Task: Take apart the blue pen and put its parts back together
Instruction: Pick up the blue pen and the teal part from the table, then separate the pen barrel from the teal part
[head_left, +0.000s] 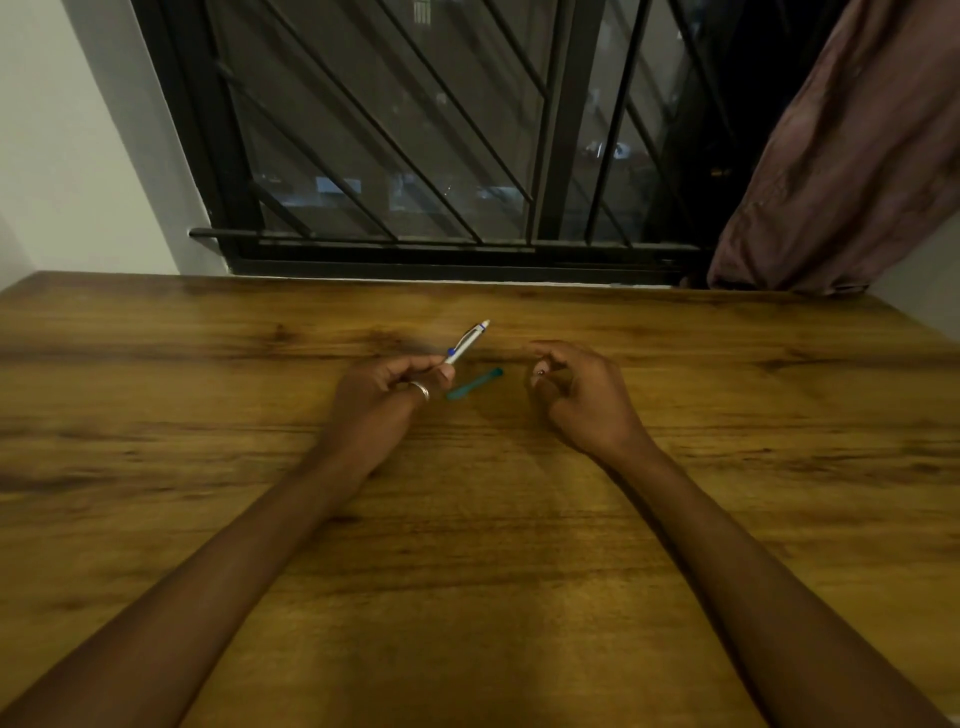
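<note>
My left hand (387, 387) pinches the lower end of the pen's white upper barrel (467, 340), which has a blue band and a clip and points up and to the right, off the table. The teal-blue lower grip section (474, 384) lies loose on the wooden table (467, 519) between my hands. My right hand (576, 392) is curled just right of it, fingertips pinched on a tiny metallic piece (540, 372), too small to identify. No refill is visible.
The wooden table runs up to a wall with a barred dark window (415, 156). A brown curtain (857, 156) hangs at the back right, reaching the table's far corner.
</note>
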